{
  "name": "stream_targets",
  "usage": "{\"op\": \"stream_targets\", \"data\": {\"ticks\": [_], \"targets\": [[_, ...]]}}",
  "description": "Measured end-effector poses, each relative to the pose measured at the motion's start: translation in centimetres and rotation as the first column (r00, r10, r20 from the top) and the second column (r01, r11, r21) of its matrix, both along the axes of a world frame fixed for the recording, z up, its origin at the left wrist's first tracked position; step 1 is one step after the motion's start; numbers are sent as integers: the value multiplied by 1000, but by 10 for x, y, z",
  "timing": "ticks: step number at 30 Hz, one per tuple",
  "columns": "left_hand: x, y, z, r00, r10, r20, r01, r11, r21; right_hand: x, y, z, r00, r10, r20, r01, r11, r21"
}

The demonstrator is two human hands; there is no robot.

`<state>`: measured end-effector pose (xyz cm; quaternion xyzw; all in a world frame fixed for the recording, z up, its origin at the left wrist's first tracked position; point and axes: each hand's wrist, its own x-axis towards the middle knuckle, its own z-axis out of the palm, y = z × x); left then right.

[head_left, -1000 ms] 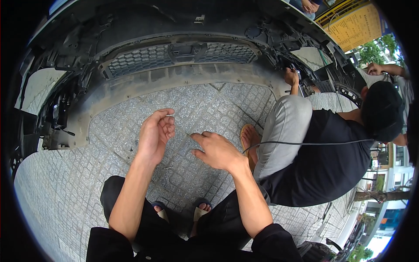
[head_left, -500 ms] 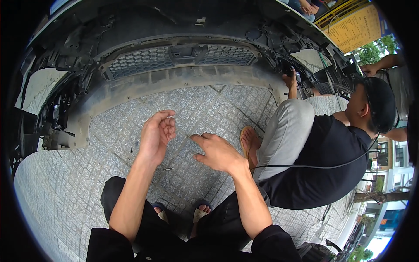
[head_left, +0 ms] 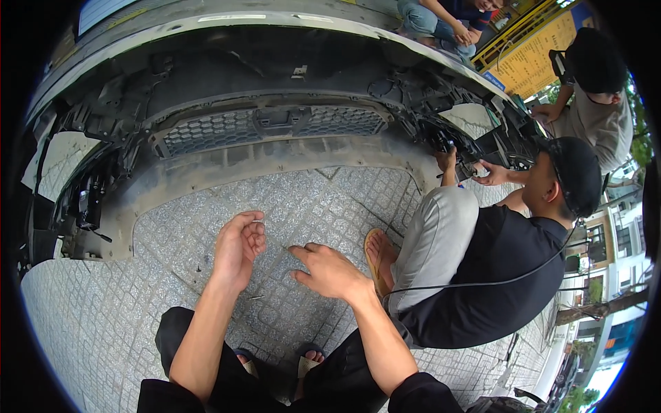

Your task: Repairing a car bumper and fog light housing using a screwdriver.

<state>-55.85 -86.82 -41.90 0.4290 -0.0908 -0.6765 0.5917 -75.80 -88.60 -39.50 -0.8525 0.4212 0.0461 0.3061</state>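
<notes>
My left hand (head_left: 236,253) is above the paving with its fingers curled in. A tiny pale bit shows at its fingertips, too small to name. Across from it, my right hand (head_left: 330,270) hangs palm down, thumb and forefinger apart, nothing seen in its grasp. Both hands are apart from the car bumper (head_left: 241,155) ahead, whose inner side faces me with a honeycomb grille (head_left: 206,131) in it. On the paving below my left hand lies a small thin piece (head_left: 256,298).
A co-worker in a black cap and dark shirt (head_left: 496,275) crouches close on my right, one hand (head_left: 447,165) at the bumper's right end. Behind, a person in grey (head_left: 599,124) leans in. Another person (head_left: 451,24) crouches beyond the bumper. A black cable (head_left: 482,284) crosses the crouching co-worker.
The view has tilted up, so the bumper and my hands sit lower in it. My hands hold nearly the same pose. Another hand now shows by the bumper's right end.
</notes>
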Motion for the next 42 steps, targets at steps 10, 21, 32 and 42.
{"op": "stream_targets", "data": {"ticks": [10,21,32,42], "targets": [[0,-1,3,1000,10,7,-10,1000,21,0,-1,2,1000,24,8,-24,1000,15],[5,2,2,1000,12,-7,-12,1000,18,5,1,-5,998,19,59,-20,1000,11],[0,1,3,1000,13,-18,-13,1000,10,3,2,-2,995,22,99,-21,1000,-11],[0,1,3,1000,12,-12,-12,1000,10,1,2,-5,992,25,120,-20,999,-44]]}}
